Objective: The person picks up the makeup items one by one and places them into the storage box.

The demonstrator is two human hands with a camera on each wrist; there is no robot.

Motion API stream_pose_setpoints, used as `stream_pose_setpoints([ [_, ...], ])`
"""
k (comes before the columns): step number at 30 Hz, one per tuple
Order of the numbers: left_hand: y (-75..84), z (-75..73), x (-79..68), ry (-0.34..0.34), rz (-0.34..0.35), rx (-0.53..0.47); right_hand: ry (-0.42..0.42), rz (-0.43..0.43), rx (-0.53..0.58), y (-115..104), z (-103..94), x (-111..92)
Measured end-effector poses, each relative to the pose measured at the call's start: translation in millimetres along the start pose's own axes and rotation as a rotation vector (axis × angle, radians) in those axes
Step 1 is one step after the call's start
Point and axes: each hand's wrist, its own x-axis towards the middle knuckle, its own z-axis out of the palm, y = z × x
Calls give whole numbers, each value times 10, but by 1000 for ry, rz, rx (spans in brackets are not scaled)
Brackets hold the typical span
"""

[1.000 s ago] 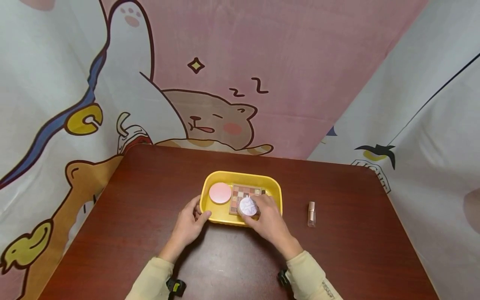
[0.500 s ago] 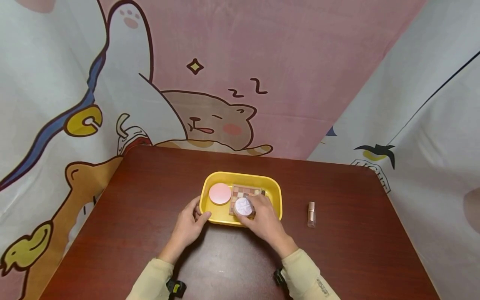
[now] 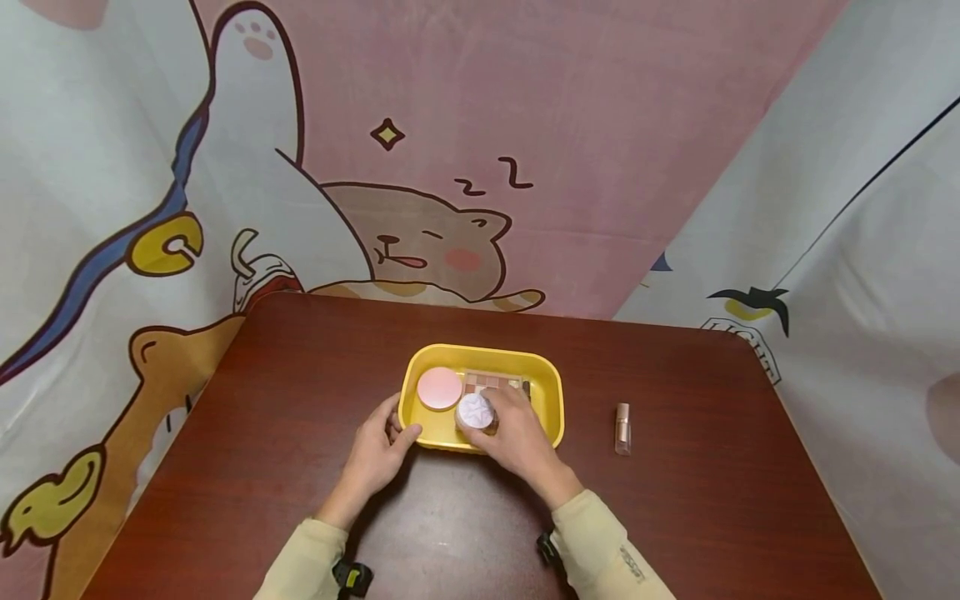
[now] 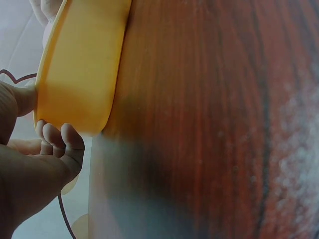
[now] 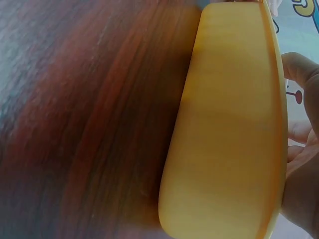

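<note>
A yellow plastic basket (image 3: pixel 491 352) stands on the table. My left hand (image 3: pixel 381 447) grips its near left corner, thumb at the rim and fingers on the outer wall; the left wrist view shows the fingertips touching the basket wall (image 4: pixel 82 69). Inside the basket, my right hand (image 3: pixel 517 435) holds a small round container (image 3: pixel 476 412) with a whitish patterned lid. Left of it lies a round pink compact (image 3: pixel 439 389). An eyeshadow palette (image 3: pixel 482 382) is partly hidden behind the right hand. In the right wrist view the basket wall (image 5: pixel 224 124) hides most fingertips.
A lipstick-like tube (image 3: pixel 622 429) with a gold cap and clear end lies on the dark red wooden table (image 3: pixel 697 467), right of the basket. Near the palette's right edge is a small dark item (image 3: pixel 527 389). A printed cloth (image 3: pixel 600 142) hangs behind the table.
My right hand has slid left with the round container, now close to the pink compact, and covers more of the palette's near part. The left hand stays on the basket corner.
</note>
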Motion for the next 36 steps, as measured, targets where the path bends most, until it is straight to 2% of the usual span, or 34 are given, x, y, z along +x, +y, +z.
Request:
stream_pose_setpoints([
  [5,0,0,5,-6,-13,7,-10,-14,19,-26,26,39],
  [14,11,0,4,-6,-36,11,-74,21,58,-63,78,105],
  [24,-9,2,-1,-6,-11,20,-105,11,45,-115,116,141],
  [36,3,7,-17,7,-10,3,-208,65,59,-127,169,228],
])
